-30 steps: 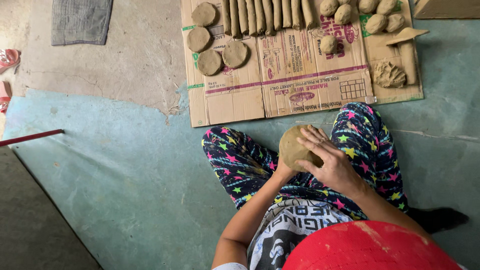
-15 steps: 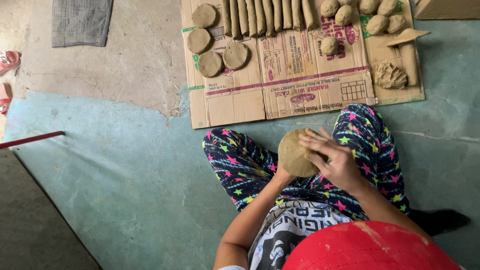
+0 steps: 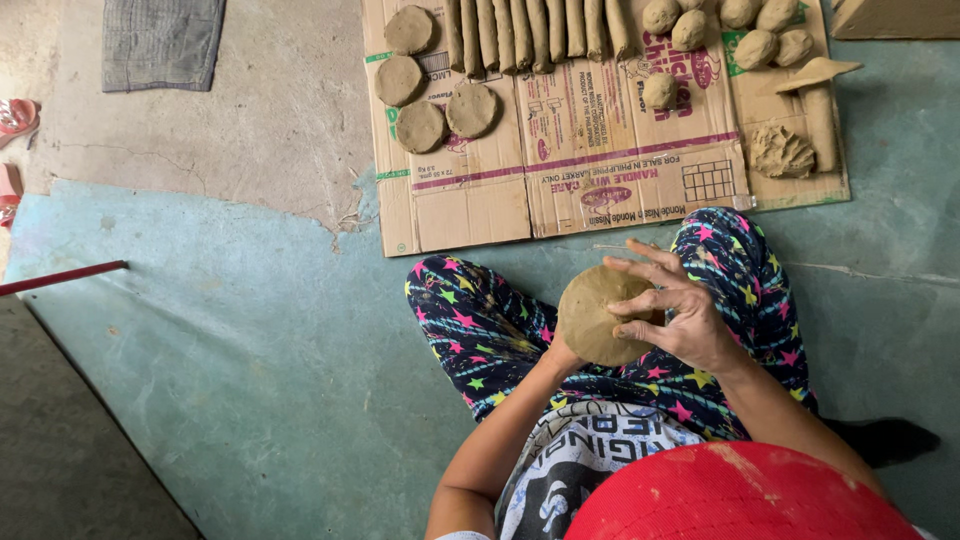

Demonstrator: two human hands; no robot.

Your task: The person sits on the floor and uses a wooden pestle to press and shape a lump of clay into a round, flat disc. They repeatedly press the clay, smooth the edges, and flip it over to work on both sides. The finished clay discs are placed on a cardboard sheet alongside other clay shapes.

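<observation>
A flat round clay disc (image 3: 597, 312) is held upright over my lap. My left hand (image 3: 562, 352) sits behind and under it, mostly hidden by the disc. My right hand (image 3: 676, 310) presses on the disc's right edge, fingers spread over its face. My crossed legs in star-patterned trousers (image 3: 480, 320) are below. Ahead lies flattened cardboard (image 3: 560, 150) carrying several clay discs (image 3: 420, 125), a row of clay rolls (image 3: 530, 30) and clay balls (image 3: 660, 90).
A rough clay lump (image 3: 782, 152) and a mushroom-shaped clay tool (image 3: 820, 100) sit at the cardboard's right end. A grey cloth (image 3: 160, 42) lies at the far left, a red rod (image 3: 60, 278) on the left, pink sandals (image 3: 12, 120) at the edge.
The clay disc has been turned and looks wider and flatter. My right hand's fingers have shifted from covering its top to its right edge.
</observation>
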